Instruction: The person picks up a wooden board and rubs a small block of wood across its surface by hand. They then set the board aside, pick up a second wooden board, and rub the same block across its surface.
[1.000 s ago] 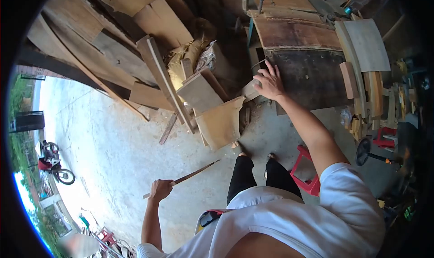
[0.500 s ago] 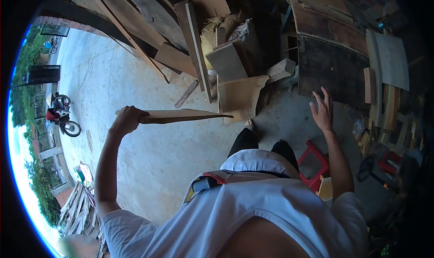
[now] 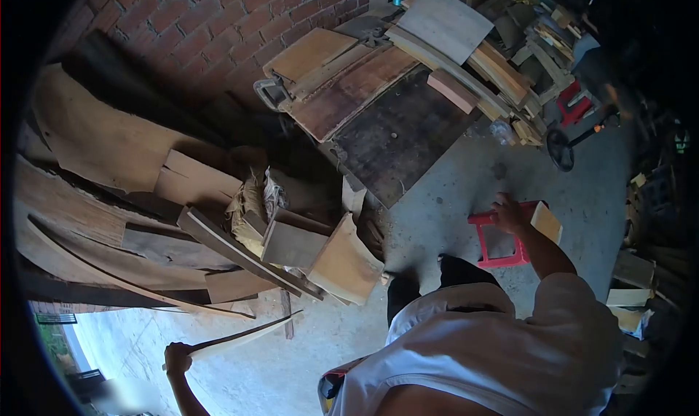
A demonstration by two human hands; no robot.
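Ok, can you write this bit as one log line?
left hand: grips thin wood strip | right hand: on red stool, grip unclear | scrap boards: piled ahead

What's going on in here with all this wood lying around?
A person in a white shirt stands on the concrete floor of a wood workshop. Their left hand grips one end of a thin wooden strip, held low out to the side. Their right hand is down on a red plastic stool by their legs. A pile of offcuts lies ahead, beside a dark worktable.
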